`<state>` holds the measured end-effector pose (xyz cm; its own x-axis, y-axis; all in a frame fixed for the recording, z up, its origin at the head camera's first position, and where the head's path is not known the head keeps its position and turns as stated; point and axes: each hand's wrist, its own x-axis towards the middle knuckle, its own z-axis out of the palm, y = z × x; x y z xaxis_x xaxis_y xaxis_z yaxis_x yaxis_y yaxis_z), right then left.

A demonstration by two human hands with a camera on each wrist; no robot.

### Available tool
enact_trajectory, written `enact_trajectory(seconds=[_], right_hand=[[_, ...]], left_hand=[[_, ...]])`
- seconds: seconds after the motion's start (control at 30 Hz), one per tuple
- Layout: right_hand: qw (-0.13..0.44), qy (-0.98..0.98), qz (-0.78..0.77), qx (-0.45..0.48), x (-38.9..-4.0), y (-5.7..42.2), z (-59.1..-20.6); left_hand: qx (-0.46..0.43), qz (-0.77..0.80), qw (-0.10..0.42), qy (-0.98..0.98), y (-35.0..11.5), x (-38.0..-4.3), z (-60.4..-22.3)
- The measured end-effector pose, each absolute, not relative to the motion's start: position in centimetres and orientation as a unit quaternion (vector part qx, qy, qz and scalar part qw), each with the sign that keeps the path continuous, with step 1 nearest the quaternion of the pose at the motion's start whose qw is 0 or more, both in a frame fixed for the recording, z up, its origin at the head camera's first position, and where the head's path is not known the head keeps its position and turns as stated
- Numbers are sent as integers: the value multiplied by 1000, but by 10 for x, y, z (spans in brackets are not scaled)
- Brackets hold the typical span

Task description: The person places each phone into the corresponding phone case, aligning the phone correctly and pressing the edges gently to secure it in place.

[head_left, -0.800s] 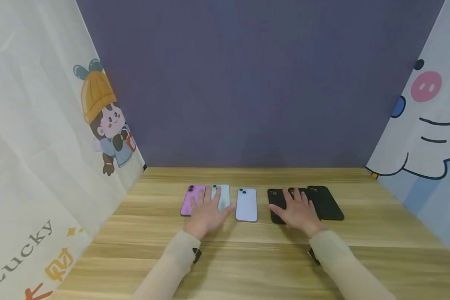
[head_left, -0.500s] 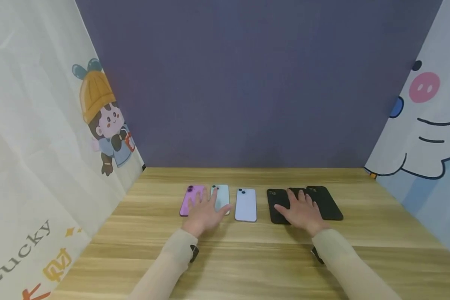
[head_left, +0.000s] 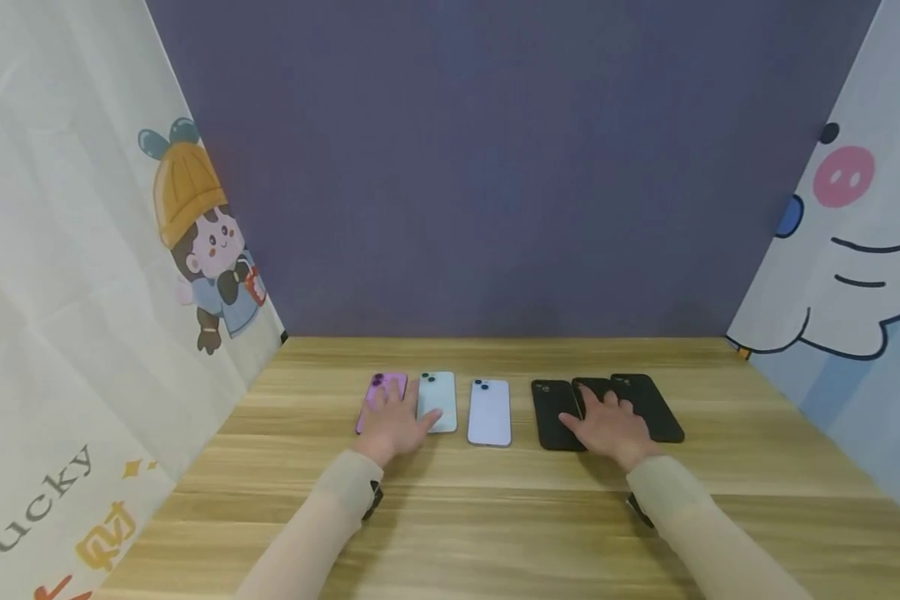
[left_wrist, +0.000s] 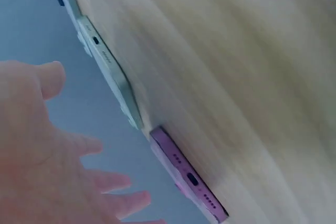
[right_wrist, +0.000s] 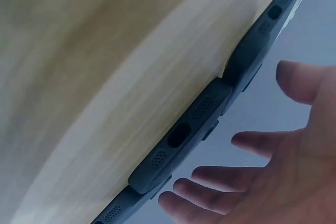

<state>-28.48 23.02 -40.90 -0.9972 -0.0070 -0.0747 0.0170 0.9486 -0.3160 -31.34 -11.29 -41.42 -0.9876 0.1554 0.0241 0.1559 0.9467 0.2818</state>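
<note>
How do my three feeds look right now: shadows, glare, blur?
Head view: even light, no strong glare, soft shadows near the beige fabric sleeves; left wrist: bluish cast, blurred wood-grain tabletop, the flat purple phone shows its port, but print on the flat mint-green phone is illegible; right wrist: the flat black phone-shaped case looks dim, its oval opening clear.

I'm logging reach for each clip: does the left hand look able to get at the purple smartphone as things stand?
Yes, most likely: the left hand is open just above the purple smartphone, with nothing visible between them.
</note>
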Motion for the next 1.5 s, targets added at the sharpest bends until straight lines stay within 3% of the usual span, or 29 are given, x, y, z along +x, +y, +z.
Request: enact_trajectory(seconds=[0.63,1.5], right_hand=[[65,988,-137,23,-296,242,-403],[127,971,-191,66,-312,258,-389]], left_hand=[[-19,-152,-71,-986,-130,-324,-410],[81,-158,-53,-983,-141,-343,-398]])
